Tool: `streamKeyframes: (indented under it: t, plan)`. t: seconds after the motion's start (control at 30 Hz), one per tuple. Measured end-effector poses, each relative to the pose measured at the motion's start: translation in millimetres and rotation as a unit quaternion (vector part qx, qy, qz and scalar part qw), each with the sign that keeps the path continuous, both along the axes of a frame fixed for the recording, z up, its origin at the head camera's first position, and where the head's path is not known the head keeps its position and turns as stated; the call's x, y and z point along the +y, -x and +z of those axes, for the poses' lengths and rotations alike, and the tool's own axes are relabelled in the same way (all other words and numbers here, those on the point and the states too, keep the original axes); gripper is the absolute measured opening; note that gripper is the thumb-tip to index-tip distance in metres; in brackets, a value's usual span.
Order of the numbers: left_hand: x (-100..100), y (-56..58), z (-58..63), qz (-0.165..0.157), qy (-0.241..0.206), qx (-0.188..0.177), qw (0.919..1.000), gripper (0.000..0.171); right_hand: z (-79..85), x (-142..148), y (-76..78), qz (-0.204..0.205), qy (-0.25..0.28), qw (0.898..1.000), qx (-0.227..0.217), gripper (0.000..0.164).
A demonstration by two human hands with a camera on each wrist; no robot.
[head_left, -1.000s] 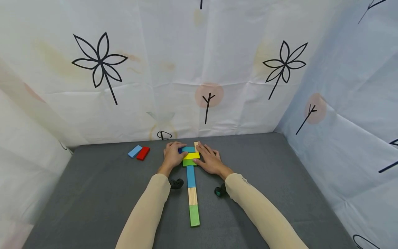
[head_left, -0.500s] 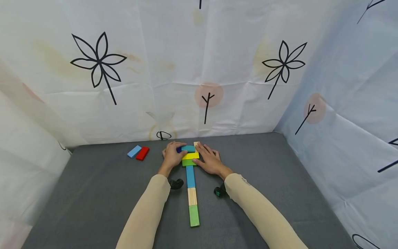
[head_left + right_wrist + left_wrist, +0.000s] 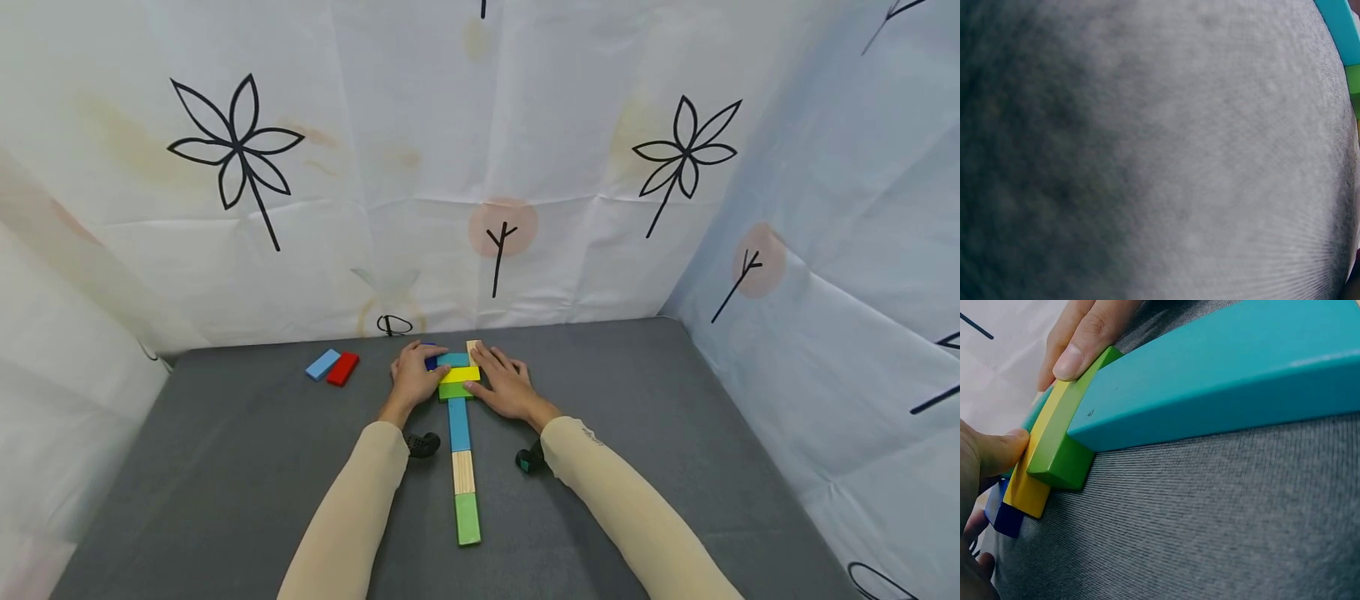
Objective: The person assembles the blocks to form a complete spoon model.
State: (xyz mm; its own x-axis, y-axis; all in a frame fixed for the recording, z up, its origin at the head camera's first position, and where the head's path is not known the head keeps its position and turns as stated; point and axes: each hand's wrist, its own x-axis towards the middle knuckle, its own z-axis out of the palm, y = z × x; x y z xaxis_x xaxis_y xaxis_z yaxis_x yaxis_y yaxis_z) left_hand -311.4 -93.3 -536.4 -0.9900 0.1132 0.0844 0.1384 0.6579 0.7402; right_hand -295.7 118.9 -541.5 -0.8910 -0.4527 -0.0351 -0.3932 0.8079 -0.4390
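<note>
In the head view my left hand [image 3: 413, 377] curls at the left side of a dark blue block [image 3: 431, 363], fingers at its far end. Its thumb touches the left end of a yellow block [image 3: 461, 375]. My right hand [image 3: 510, 390] lies over a natural wood block [image 3: 472, 349], fingers extended, with the thumb at the right end of a green block [image 3: 454, 391]. A teal block [image 3: 453, 360] lies between the dark blue and natural wood ones. The left wrist view shows the left thumb [image 3: 1007, 450] against the yellow block and a right-hand digit on the green block [image 3: 1063, 440].
From the green block a line of blocks runs toward me: blue [image 3: 459, 425], natural wood [image 3: 463, 472] and light green [image 3: 468, 518]. A light blue block [image 3: 323, 364] and a red block [image 3: 343, 369] lie left on the grey tabletop [image 3: 600, 500]. Patterned white cloth [image 3: 420, 167] hangs behind.
The dark blue block has shifted slightly left and away, with more of it showing past the left fingers. The right hand stays in place.
</note>
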Motion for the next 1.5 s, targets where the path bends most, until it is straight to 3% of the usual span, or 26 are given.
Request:
streamKeyframes:
  t: [0.57, 0.83, 1.23, 1.37, 1.5]
  plan:
    - [-4.3, 0.1, 1.2, -0.018, -0.008, 0.005, 0.9998, 0.029, 0.2, -0.1, 1.2, -0.001, 0.004, 1.000, 0.004, 0.072]
    - [-12.4, -4.7, 1.1, -0.018, -0.065, 0.035, 0.9971, 0.033, 2.5, -0.5, 0.0, 0.002, 0.011, 1.000, 0.005, 0.071]
    - [-45.3, -26.0, -1.8, 0.042, -0.154, 0.052, 0.9858, 0.046, 2.4, 0.8, -1.7, 0.002, 0.011, 1.000, 0.001, 0.073]
    - [-59.0, -32.9, -1.6, 0.077, -0.183, 0.082, 0.9767, 0.048, 1.7, 1.3, -1.7, 0.005, 0.012, 1.000, 0.000, 0.073]
    - [-72.4, -37.9, -4.8, 0.141, -0.191, 0.133, 0.9623, 0.046, 1.4, 1.1, -1.2, 0.005, 0.011, 1.000, -0.003, 0.073]
